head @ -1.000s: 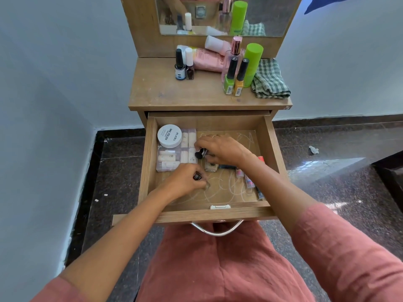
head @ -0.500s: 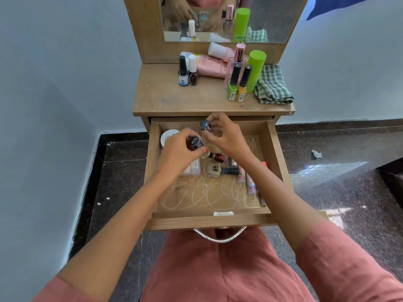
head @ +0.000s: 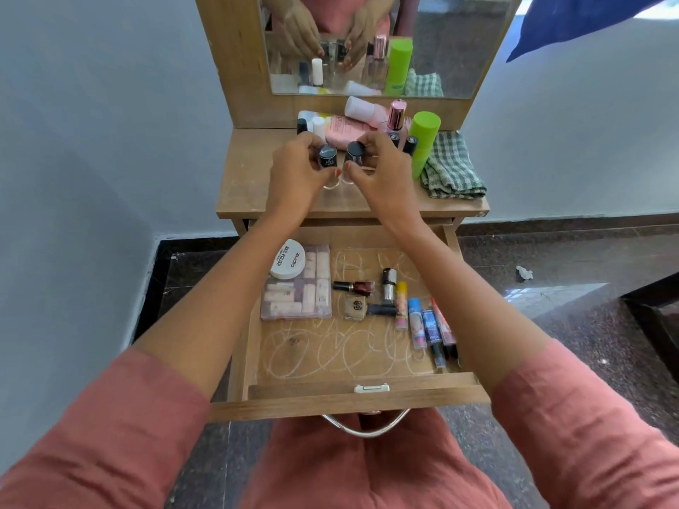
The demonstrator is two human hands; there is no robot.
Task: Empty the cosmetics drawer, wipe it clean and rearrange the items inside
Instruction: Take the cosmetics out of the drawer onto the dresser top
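Nearest us, under both wrists, the wooden drawer (head: 349,393) is pulled open, its floor covered in pale scribbles. Inside we count one white round tub (head: 288,259), one clear case (head: 297,304), three nail polish bottles (head: 355,287) and four slim tubes (head: 416,323). Farther out, over the tabletop (head: 250,185), our left hand (head: 294,174) grips one black-capped bottle (head: 327,156). Our right hand (head: 382,170) pinches a second black-capped bottle (head: 354,152) close beside it. Beyond the right hand are one green can (head: 422,141) and one checked cloth (head: 450,167).
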